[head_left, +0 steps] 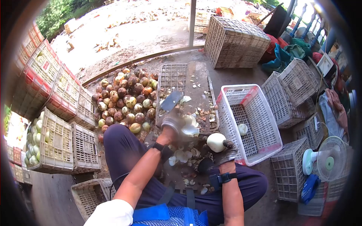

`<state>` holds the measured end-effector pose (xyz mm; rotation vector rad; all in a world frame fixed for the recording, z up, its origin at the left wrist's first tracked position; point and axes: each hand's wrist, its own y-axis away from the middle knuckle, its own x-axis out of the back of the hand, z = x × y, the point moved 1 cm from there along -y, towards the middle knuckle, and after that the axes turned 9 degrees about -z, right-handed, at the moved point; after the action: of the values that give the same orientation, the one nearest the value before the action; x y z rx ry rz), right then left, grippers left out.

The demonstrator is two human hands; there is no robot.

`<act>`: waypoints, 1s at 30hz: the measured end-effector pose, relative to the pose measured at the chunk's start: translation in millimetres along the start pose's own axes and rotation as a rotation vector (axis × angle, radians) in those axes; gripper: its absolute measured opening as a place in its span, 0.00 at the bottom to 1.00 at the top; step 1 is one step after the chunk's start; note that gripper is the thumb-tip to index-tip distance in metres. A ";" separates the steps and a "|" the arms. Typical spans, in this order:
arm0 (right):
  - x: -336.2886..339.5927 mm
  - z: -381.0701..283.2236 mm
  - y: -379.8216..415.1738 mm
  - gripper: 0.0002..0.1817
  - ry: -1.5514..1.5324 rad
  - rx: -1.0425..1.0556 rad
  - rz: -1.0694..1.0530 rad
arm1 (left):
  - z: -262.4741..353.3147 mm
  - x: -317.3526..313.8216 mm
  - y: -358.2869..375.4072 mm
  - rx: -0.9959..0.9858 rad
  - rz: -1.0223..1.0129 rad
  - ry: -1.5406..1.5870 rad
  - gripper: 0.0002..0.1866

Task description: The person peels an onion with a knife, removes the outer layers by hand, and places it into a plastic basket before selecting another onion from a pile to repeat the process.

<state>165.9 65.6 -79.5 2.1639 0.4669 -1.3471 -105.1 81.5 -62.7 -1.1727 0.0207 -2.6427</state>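
1. Holding a pale, smooth fruit (216,142), the right hand (227,150) has its fingers wrapped round the sides, above the lap.
2. Left hand (169,123) is motion-blurred but closed on a broad blade (171,100), which angles up over the board (197,77). Handle not clear.
3. Done, as far as visible: one similar pale fruit (242,129) lies inside the white-and-red crate (269,116). The held one looks mostly bare of skin; its underside is hidden.
4. Left: a big heap of brown-skinned fruits (130,100) beside the left knee, so probably an early stage for this crate.
5. Pale scraps (189,126) lie between the hands, more below them; likely clutter underhand.
6. Around: crate of pale-green fruits (34,143) far left, can't tell if finished; stacked crates (288,94) and fan (329,162) at right, beyond the white-and-red crate. None appears to block the hands.
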 end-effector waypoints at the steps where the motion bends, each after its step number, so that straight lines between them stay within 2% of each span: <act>1: -3.0 -1.9 0.1 0.33 -0.009 0.024 0.001 | 1.4 0.0 -5.4 -0.016 -0.032 -0.055 0.22; 2: -6.4 -4.0 1.8 0.33 -0.003 0.027 -0.020 | 3.7 -2.2 -10.0 0.024 -0.071 -0.085 0.24; 5: 5.0 -3.8 -2.9 0.32 0.007 0.030 0.024 | 11.1 -12.3 -29.4 0.032 -0.374 -0.219 0.26; 6: 21.3 -1.0 -8.6 0.32 0.012 0.044 0.047 | 24.6 -6.0 -30.5 0.117 -0.506 -0.292 0.23; 9: 54.7 3.5 -20.0 0.31 0.014 0.056 0.107 | 15.9 -24.4 -44.4 0.067 -0.568 -0.332 0.22; 14: 56.0 3.4 -25.8 0.30 0.005 0.065 0.132 | -13.3 -52.8 -50.4 -0.363 -0.389 -0.328 0.14; 17: 38.8 0.5 -20.6 0.29 0.002 0.076 0.149 | 14.4 -26.7 -30.6 -0.253 -0.522 -0.251 0.12; 18: 32.5 -0.3 -18.5 0.29 0.003 0.077 0.153 | 19.4 -19.2 -22.2 -0.424 -0.300 -0.078 0.13; 21: 28.8 -1.5 -16.6 0.29 0.015 0.109 0.160 | 53.9 -6.5 -34.3 -0.029 -0.733 -0.421 0.16; 23: 33.4 -3.2 -16.0 0.29 0.030 0.148 0.169 | 13.1 -41.9 -32.9 -0.159 -0.616 -0.435 0.21; 27: 27.8 -9.1 -11.8 0.29 -0.071 0.139 0.157 | 10.5 -41.1 -16.2 -0.194 -0.592 -0.491 0.24; 29: 21.3 -12.3 -9.2 0.30 -0.101 0.133 0.142 | 27.8 -18.4 -4.7 -0.181 -0.611 -0.462 0.24; 30: 21.3 -13.4 -8.8 0.31 -0.098 0.135 0.132 | 26.0 -18.6 -3.1 -0.116 -0.687 -0.490 0.26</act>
<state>179.9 80.9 -96.2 2.1821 0.1969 -1.4388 -74.7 91.1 -58.3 -2.1552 -0.3877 -2.8110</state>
